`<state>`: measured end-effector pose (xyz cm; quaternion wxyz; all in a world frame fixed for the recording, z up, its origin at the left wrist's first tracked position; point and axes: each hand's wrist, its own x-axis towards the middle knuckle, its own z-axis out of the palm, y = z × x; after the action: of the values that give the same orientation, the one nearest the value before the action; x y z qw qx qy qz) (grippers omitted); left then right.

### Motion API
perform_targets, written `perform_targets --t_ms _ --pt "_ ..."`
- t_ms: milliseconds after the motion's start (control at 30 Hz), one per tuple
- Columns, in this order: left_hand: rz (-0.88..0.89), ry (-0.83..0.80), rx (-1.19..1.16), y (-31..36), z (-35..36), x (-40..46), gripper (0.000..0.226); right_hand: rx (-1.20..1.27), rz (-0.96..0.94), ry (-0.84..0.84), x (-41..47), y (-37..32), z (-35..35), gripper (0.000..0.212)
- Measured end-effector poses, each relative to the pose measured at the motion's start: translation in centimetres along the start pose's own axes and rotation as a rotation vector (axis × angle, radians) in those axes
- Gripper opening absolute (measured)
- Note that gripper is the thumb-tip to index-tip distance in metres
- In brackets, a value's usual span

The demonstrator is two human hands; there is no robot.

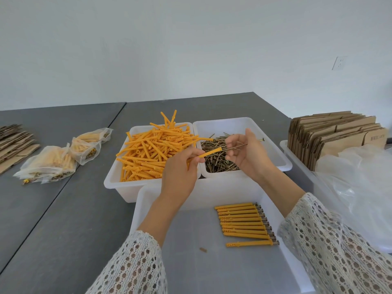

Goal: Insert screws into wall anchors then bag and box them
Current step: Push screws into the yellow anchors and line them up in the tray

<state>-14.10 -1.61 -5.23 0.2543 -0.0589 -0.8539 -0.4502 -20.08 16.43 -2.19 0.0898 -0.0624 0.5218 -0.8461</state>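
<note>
My left hand grips an orange wall anchor, its open end pointing right. My right hand pinches a long screw, whose tip is at the anchor's mouth and whose head sticks out to the right. Both hands hover over two white bins: the left bin is heaped with loose orange anchors, the right bin holds loose screws. In the nearest white tray lies a row of several anchors with screws in them.
Filled clear bags of anchors lie on the grey table at left, beside flat cardboard. At right a white bin holds upright folded cardboard boxes, with crumpled clear plastic bags in front. A small brown scrap lies in the near tray.
</note>
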Motion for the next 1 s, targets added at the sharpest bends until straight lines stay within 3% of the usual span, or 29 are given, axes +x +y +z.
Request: perform_targets --t_ms 100,467,633,767,867,933,1000 --pt "-0.032 -0.026 0.034 -0.1 0.0 0.1 0.025 -0.068 0.028 -0.001 -0.1 0.0 0.1 0.073" --pt "-0.053 -0.059 -0.037 0.3 -0.1 0.1 0.023 -0.193 -0.066 0.076 -0.2 0.2 -0.1 0.059" --pt "-0.015 -0.112 -0.052 0.9 0.1 -0.2 0.016 -0.348 -0.084 -0.025 -0.7 0.7 1.0 0.058" --pt "0.028 -0.194 -0.073 1.6 0.3 -0.7 0.011 -0.675 -0.174 -0.124 -1.8 1.3 2.3 0.060" --pt "0.014 -0.205 -0.162 2.1 0.4 -0.7 0.013 -0.674 -0.184 -0.242 -2.3 1.1 3.0 0.056" --pt "-0.038 -0.169 -0.278 2.5 0.1 -0.6 0.012 -0.658 -0.153 -0.178 -1.8 0.3 3.2 0.048" --pt "-0.048 -0.153 -0.403 3.0 -0.4 -0.3 0.009 -0.517 -0.080 -0.005 -0.9 -0.4 2.7 0.049"
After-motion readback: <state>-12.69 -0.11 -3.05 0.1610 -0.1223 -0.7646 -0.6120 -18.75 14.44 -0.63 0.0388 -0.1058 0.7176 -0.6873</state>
